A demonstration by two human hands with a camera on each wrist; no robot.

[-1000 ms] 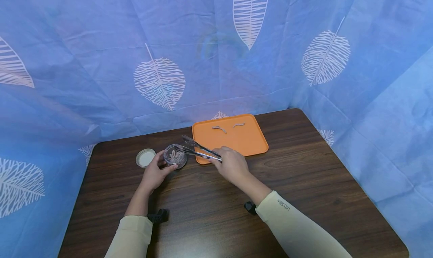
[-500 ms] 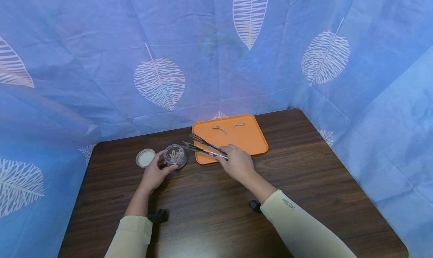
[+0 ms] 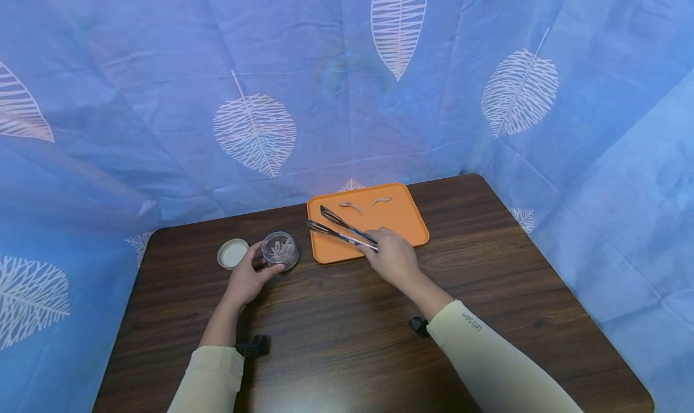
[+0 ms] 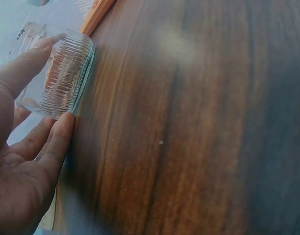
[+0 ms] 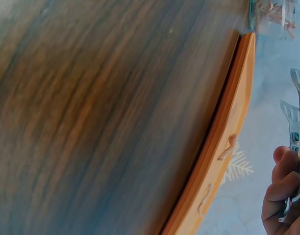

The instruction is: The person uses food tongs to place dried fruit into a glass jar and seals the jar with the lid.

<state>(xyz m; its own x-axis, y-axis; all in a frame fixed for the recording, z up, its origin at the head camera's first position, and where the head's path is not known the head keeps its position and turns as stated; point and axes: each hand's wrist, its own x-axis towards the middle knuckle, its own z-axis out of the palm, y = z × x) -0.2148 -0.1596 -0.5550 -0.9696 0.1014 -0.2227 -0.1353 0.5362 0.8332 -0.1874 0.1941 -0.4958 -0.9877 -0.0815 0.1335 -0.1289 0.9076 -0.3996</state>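
Note:
My left hand [image 3: 248, 285] grips a clear ribbed jar [image 4: 69, 73] that stands on the table, thumb on one side and fingers on the other. Inside the lidless jar lie several thin, pale brownish strips [image 3: 281, 248]. My right hand [image 3: 394, 256] holds a pair of metal tongs [image 3: 341, 232] above the left part of an orange tray [image 3: 374, 235]. The tongs' arms stand apart, and I see nothing between their tips. Two wavy strips, one on the left [image 3: 351, 207] and one on the right [image 3: 382, 200], lie at the back of the tray.
A round lid [image 3: 233, 253] lies left of the jar, near my left fingers. The dark wooden table [image 3: 336, 335] ends at the back against a blue cloth [image 3: 325, 118] with white leaf patterns. The tray sits by the back edge.
My right hand has moved right with the tongs, from above the jar to above the tray. The left hand and jar have stayed in place.

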